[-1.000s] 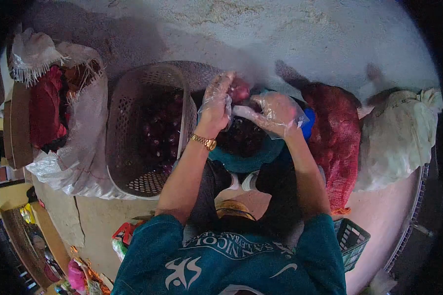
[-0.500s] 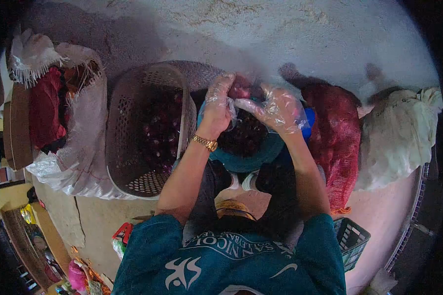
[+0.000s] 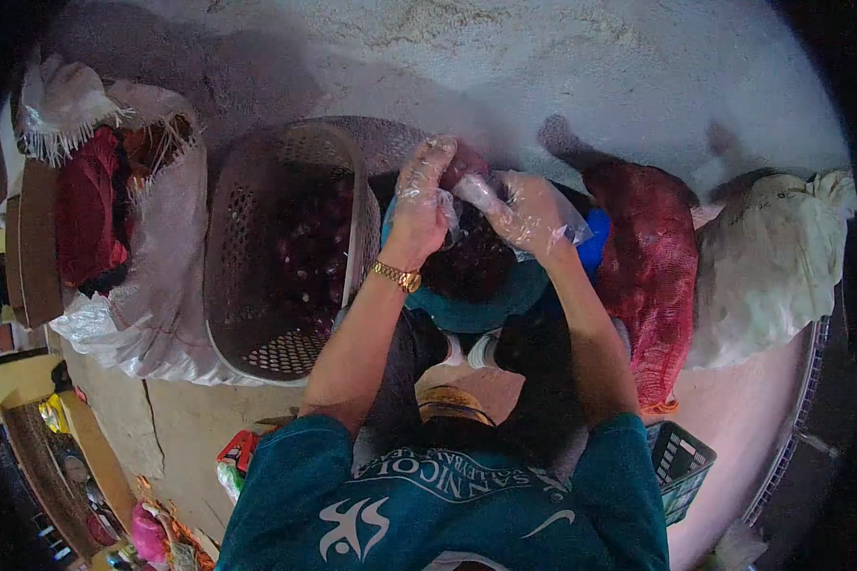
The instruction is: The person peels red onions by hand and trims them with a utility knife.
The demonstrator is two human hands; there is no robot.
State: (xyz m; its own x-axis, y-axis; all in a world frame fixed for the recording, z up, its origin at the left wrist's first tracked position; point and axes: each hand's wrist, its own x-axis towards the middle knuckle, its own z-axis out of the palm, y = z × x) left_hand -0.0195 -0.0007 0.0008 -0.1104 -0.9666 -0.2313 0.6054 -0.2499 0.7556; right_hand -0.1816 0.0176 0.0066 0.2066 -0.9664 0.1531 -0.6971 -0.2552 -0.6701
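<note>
Both my hands wear clear plastic gloves. My left hand [image 3: 419, 200] is closed around a red onion [image 3: 466, 164], its fingers curled over the far left side. My right hand [image 3: 528, 214] is closed in a pinch, with its thumb pressed against the onion's near side. Beneath them sits a blue-green tub [image 3: 476, 316] between my knees, holding dark purple-red pieces [image 3: 467, 265] that look like onions or skins. Left of it, a grey perforated basket [image 3: 281, 360] contains many red onions [image 3: 312, 238].
An open white woven sack [image 3: 167, 247] with red netting inside stands at the left. To the right are a full red mesh sack [image 3: 643, 266], a whitish sack [image 3: 767, 266] and a dark green crate [image 3: 681, 466]. A rough wall [image 3: 543, 67] rises beyond.
My right hand has turned, and its fingers have drawn in closer together. The left hand still grips the onion in nearly the same place.
</note>
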